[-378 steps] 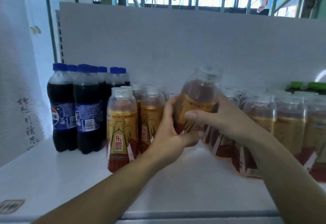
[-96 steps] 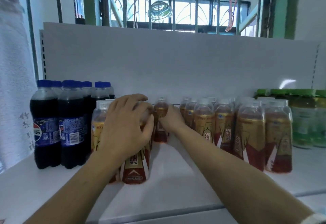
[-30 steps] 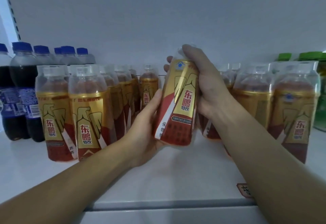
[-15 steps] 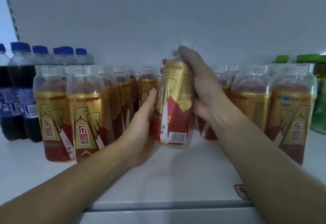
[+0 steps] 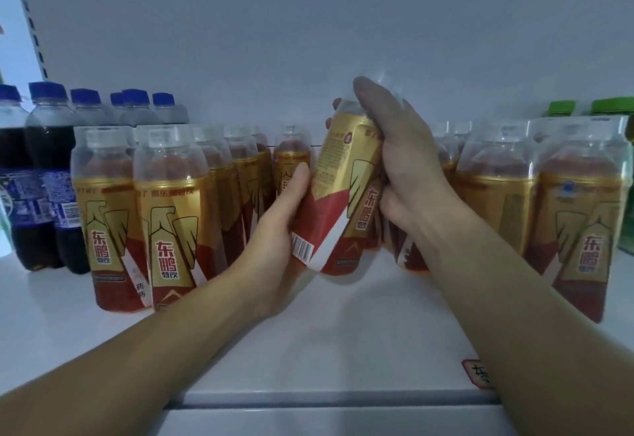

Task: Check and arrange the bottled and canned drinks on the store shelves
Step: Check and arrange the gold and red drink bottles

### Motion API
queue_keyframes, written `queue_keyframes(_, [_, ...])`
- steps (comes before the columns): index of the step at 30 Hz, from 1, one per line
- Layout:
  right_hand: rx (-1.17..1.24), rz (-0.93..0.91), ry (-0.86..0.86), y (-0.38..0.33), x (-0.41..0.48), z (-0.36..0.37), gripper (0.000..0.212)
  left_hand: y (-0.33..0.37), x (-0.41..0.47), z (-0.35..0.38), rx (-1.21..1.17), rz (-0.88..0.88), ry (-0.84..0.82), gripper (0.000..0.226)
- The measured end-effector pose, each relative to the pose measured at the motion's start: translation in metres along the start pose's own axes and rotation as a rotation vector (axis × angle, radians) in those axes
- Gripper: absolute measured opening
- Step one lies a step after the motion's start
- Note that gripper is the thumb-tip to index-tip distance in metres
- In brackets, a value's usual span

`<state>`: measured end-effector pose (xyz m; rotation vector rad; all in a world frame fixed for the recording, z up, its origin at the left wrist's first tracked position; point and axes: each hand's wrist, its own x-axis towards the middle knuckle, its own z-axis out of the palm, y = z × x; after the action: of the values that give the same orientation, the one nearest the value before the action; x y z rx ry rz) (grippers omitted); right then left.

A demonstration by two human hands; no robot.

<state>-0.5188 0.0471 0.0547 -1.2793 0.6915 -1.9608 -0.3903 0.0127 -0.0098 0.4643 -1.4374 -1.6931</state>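
Observation:
A gold-and-red drink bottle is tilted, its top leaning right, just above the white shelf between two groups of the same bottles. My left hand cups its lower left side with the thumb on the label. My right hand grips its neck and upper right side, fingers wrapped over the clear cap. To the left stand rows of matching bottles; another row stands to the right. A single bottle stands behind in the gap.
Dark cola bottles with blue caps stand at the far left. Green-capped bottles show at the far right behind the gold ones. A white back panel closes the shelf. A red price tag sits on the front edge.
The held bottle has been turned about its axis, the front logo swinging right and the barcode coming to the left. It also tilted further to the right. Both hands stay on it.

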Motion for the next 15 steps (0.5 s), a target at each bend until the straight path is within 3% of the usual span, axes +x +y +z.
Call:
queue_keyframes(2, [0.063, 0.057, -0.068, -0.001, -0.002, 0.000, 0.027, 0.000, 0.001, -0.002, -0.051, 0.001, 0.008, 0.054])
queue_keyframes(5, [0.100, 0.178, -0.195, -0.004, -0.002, -0.001, 0.033, 0.000, -0.001, -0.009, -0.156, -0.136, -0.029, 0.057])
queue_keyframes(7, [0.052, 0.194, -0.179, -0.004, -0.001, -0.002, 0.045, -0.001, -0.002, -0.007, -0.110, -0.164, -0.047, 0.060])
queue_keyframes(12, [0.005, 0.067, 0.008, 0.000, 0.001, -0.002, 0.038, -0.002, -0.003, 0.004, 0.108, 0.040, 0.000, 0.060])
queue_keyframes(15, [0.029, 0.150, -0.081, 0.003, 0.001, -0.002, 0.042, -0.001, 0.000, -0.007, 0.051, 0.000, 0.007, 0.062])
